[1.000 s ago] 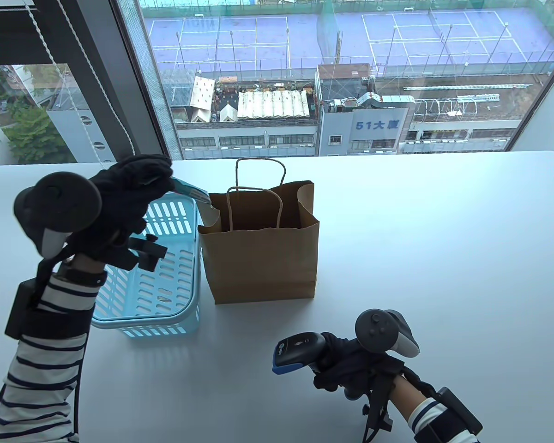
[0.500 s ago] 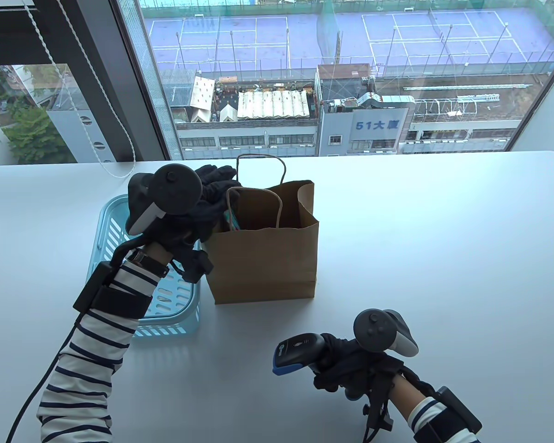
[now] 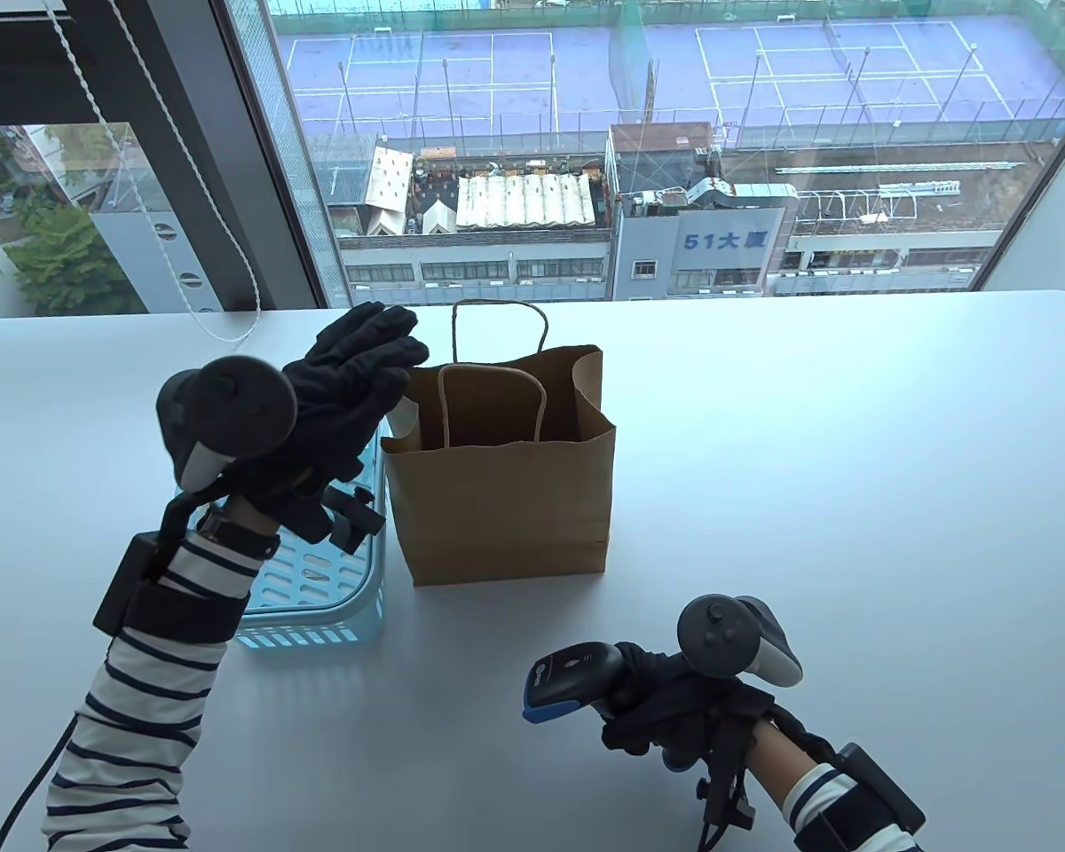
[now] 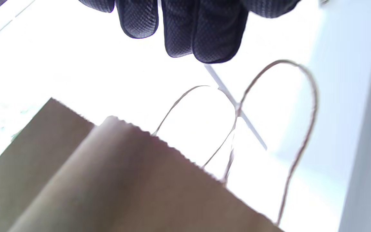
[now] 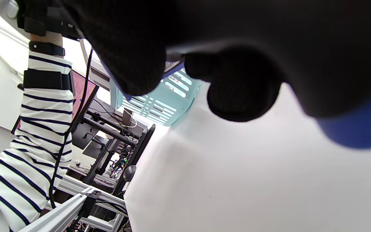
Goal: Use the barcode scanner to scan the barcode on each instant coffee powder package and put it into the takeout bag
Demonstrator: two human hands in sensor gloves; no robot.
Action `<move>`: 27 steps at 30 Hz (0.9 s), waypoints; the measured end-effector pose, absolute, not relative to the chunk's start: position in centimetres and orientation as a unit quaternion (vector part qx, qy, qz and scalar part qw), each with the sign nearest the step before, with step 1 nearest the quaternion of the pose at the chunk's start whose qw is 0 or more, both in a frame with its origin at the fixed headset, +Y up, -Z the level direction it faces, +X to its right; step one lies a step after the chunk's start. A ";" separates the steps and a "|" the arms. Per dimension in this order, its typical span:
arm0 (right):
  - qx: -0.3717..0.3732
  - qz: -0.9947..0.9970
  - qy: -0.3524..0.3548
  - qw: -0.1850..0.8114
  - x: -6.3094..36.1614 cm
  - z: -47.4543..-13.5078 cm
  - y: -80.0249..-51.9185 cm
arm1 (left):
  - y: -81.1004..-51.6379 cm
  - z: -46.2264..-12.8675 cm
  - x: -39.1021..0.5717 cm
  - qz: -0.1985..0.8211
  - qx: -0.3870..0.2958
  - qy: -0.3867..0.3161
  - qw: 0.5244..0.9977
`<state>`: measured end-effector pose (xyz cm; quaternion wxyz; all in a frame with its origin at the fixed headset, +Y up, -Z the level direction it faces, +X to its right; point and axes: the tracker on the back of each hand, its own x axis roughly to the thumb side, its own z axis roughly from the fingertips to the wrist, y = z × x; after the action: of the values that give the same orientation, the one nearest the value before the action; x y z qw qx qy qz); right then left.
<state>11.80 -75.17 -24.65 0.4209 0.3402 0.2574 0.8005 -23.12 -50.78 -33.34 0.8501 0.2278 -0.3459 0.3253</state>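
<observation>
Visibly two hands (image 3: 355, 390), one takeout bag (image 3: 501, 497), one barcode scanner (image 3: 572, 679), one basket (image 3: 319, 577)

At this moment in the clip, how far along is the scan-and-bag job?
Done: no package shows outside the paper bag; its contents are hidden. In hand: the left hand is empty, fingers straight, beside the bag's mouth, and the right hand grips the barcode scanner low over the table. Left: the basket shows no packages where visible, but the arm covers much of it.
</observation>
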 end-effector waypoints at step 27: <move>0.197 0.838 0.178 0.477 13.7 -25.0 -75.5 | -74.7 -21.7 -20.1 -0.074 0.023 -0.432 0.899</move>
<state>13.69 -75.45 -24.96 0.4773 0.1967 0.1781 0.8377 -20.06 -74.69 -21.68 0.8986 0.0234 -0.4318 -0.0745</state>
